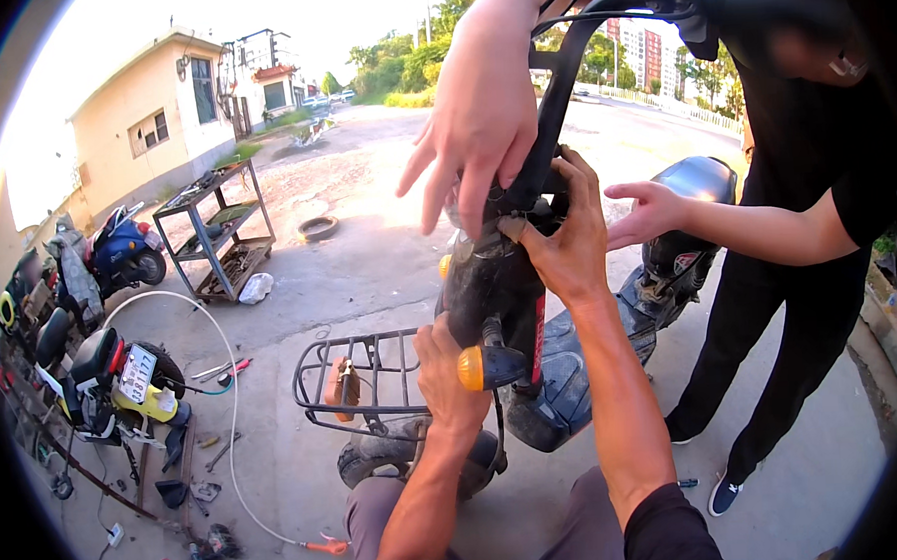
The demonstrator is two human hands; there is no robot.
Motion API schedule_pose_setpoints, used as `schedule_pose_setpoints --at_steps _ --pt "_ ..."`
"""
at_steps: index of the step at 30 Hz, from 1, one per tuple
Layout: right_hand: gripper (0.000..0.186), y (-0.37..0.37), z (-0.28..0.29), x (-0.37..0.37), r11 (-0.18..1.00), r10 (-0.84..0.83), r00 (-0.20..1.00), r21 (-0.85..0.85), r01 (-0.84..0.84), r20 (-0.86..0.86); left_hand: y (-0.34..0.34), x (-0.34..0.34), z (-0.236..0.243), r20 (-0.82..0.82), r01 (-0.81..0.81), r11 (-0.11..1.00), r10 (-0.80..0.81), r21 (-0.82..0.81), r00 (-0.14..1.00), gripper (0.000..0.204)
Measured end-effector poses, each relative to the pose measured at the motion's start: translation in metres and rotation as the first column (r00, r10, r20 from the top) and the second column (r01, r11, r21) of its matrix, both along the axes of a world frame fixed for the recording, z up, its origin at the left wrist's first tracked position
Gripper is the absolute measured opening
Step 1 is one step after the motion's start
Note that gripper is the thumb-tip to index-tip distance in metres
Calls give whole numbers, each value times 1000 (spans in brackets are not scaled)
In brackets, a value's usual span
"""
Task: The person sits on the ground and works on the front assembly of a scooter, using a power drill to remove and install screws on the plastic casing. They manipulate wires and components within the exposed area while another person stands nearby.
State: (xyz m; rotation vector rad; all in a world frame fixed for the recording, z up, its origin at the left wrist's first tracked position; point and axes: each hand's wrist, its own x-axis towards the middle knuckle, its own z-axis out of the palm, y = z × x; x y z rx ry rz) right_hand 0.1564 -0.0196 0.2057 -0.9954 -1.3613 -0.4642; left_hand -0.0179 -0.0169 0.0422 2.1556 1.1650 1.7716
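An electric scooter with a dark, dusty front panel (469,291) stands right in front of me. My left hand (447,375) is closed against the lower left edge of that panel, above the wire front rack (318,396); some fingertips are hidden. Higher up, my right hand (574,229) curls thumb and fingers around a black part at the top of the panel, below the handlebar stem (559,100). An orange turn signal (477,369) sticks out between my forearms. Another person's hand (483,113) hangs over the panel top, and that person's other hand (648,211) is spread beside my right hand.
The person in black (790,295) stands close on the right. A metal tool cart (221,235) and a loose tyre (318,228) are at the back left. A pale hose (236,419) curves across the ground past a yellow scooter (143,393) and scattered tools.
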Motion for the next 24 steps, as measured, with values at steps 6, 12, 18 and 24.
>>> schedule_pose_setpoints --at_steps 6,12,18,24 --pt "87 -8 16 6 990 -78 994 -110 86 73 -2 2 1 7 -23 998 23 54 1000 69" --pt "79 -7 27 3 985 -99 987 -131 116 125 -3 1 1 27 0 1000 0 -2 1000 69" --pt "69 -1 29 1 985 -136 971 -76 153 198 -1 -1 4 64 25 1000 -25 4 998 69" --pt "66 -1 28 0 986 -149 958 -35 162 244 1 -1 -1 62 29 1000 -29 -1 998 70"
